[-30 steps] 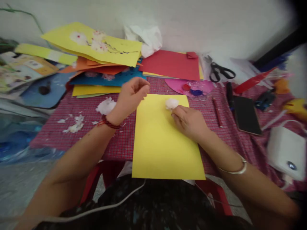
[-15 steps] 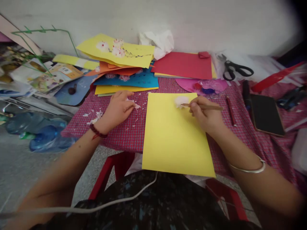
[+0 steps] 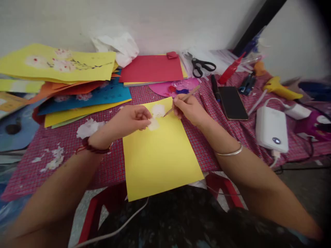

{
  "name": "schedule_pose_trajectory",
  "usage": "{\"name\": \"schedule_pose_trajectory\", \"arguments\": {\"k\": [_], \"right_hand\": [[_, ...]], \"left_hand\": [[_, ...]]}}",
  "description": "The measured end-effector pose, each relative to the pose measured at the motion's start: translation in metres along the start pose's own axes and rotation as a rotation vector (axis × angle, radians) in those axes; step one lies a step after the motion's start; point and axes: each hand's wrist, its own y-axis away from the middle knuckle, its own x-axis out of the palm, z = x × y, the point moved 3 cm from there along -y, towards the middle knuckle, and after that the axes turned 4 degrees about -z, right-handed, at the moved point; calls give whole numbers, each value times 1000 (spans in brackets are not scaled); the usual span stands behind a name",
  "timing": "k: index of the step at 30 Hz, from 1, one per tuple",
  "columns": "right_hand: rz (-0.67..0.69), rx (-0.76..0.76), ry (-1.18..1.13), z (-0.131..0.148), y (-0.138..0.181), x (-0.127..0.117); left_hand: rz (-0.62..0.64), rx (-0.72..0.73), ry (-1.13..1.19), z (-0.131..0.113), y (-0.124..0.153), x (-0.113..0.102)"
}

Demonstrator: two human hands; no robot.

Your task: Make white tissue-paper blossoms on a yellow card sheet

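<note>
We find the left hand [image 3: 134,119] now on the far end of the yellow paper sheet [image 3: 160,155], fingertips pinched on the second tissue tuft [image 3: 153,125]. Half a second ago this hand lay on the checked surface [image 3: 67,137] left of the sheet. The right hand [image 3: 190,109] grips the thin wooden stick [image 3: 182,100] pen-fashion, its tip just beside the first tissue tuft [image 3: 158,110]. We judge the two tufts to be touching, so the cluster is growing.

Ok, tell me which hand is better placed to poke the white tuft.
Right, probably: the right hand grips the stick, tip beside the upper white tuft; the left hand pinches the lower tuft on the yellow sheet.
</note>
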Motion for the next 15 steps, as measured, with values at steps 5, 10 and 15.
{"name": "schedule_pose_trajectory", "arguments": {"k": [5,10,15], "right_hand": [[-44,-2,-14,2,0,2],[-84,-8,-12,2,-3,0],[-113,-33,-14,5,-3,-6]], "left_hand": [[284,73,-341,-8,-22,20],[-27,70,-271,-2,-39,27],[-253,-21,-279,10,-47,43]]}}
